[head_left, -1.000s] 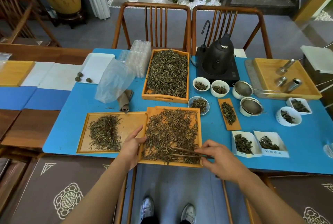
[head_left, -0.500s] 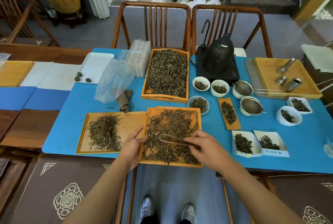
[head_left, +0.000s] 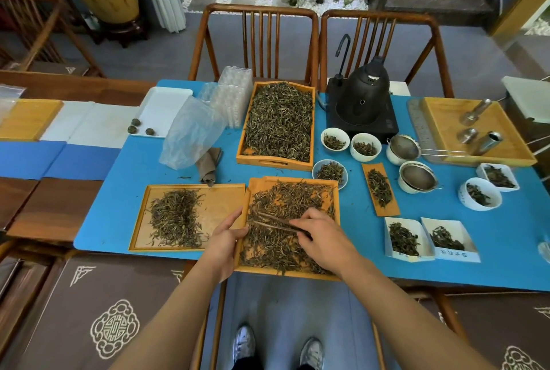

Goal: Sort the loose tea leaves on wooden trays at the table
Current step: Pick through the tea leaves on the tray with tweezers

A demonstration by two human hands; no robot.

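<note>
A wooden tray (head_left: pixel 337 209) at the table's near edge is spread with loose tea leaves (head_left: pixel 291 200). My right hand (head_left: pixel 324 238) hovers over it, shut on brown wooden tweezers (head_left: pixel 275 222) whose tips point left into the leaves. My left hand (head_left: pixel 226 238) grips that tray's left rim. To the left lies a second flat tray (head_left: pixel 220 203) with a smaller heap of leaves (head_left: pixel 175 217). A deeper tray (head_left: pixel 313 119) full of leaves stands behind them.
On the blue mat (head_left: pixel 119 191): a clear plastic bag (head_left: pixel 193 134), white bowls of tea (head_left: pixel 334 139), strainers (head_left: pixel 418 177), a black kettle (head_left: pixel 361 98) on its base, paper boxes of tea (head_left: pixel 403 240), a tray with metal canisters (head_left: pixel 476 131). Two chairs stand opposite.
My right hand has moved left and up across the near tray, carrying the tweezers toward its middle. My left hand stays on the tray's left rim.
</note>
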